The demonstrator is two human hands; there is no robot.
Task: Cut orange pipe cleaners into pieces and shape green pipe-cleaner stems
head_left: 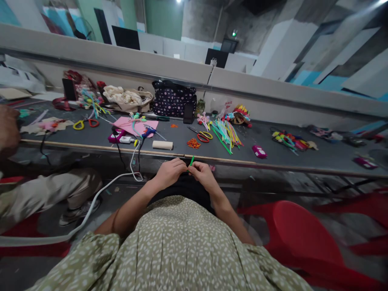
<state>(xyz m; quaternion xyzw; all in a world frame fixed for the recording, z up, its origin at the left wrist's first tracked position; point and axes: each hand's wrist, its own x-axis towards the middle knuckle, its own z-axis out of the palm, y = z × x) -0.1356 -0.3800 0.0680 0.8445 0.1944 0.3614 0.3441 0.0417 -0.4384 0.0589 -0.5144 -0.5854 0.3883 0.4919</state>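
Note:
A short piece of green pipe cleaner (192, 160) is pinched in front of me, just off the table's near edge and over my lap. My left hand (170, 173) has its fingers closed around the lower end. From the other side, my right hand (204, 176) grips it between thumb and forefinger. The green tip sticks up between the fingertips; the rest is hidden by them. On the table straight ahead lie a small orange pile (193, 143), scissors (205, 136) with red and yellow handles, and a fanned bundle of coloured pipe cleaners (226, 134).
A cream roll (163, 145), a blue glue gun (148, 131) and a purple power block (117, 136) lie left of centre. Behind stand a dark dotted bag (175, 99) and a phone (188, 114). A white cable (100, 191) crosses at left, near another person's hand. A red stool (303, 234) stands right.

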